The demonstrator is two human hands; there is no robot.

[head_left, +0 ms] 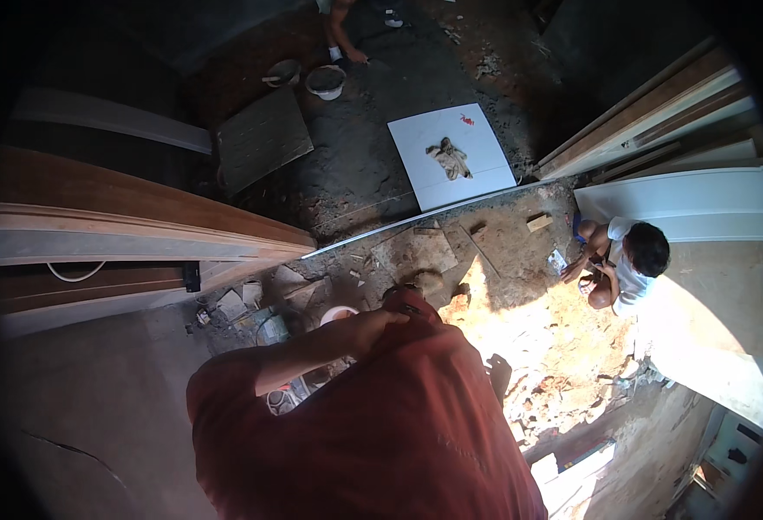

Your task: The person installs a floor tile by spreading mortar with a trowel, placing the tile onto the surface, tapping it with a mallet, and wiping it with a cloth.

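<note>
My left hand (381, 329) is raised in front of my body, arm bent, its fingers closed on the front of my red shirt (381, 425). The cloth bunches up at the fingertips. At the right side of the shirt my right hand (499, 373) hangs low over the sunlit ground, partly hidden by the cloth. Its visible fingers are slightly apart, and I see nothing in them. Below my left hand, a pale round bucket (338, 314) shows partly past my forearm.
A white tile (407, 143) with a crumpled rag (451, 160) lies beyond a metal threshold strip (433, 213). One person (637, 273) squats at right; another person's arm (340, 35) works near mortar bowls (326, 82). A grey tile (264, 143) and wooden door frames (139, 208) flank the doorway.
</note>
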